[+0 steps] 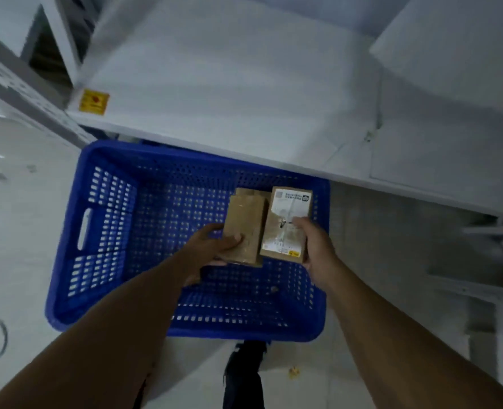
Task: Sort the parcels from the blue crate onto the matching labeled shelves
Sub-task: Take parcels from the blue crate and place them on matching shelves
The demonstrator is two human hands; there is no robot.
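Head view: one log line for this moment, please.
left hand: holds plain parcel | right hand: holds labeled parcel | location: both over blue crate

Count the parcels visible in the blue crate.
2. A plain brown parcel in the left hand; a labelled parcel in the right hand. A brown edge behind the plain one may be a third.

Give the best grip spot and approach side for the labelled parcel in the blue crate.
Take the labelled parcel at its near right edge, coming from the right and above. It is a flat box, label up, and the plain parcel crowds its left edge. The right hand holds it there, thumb on top.
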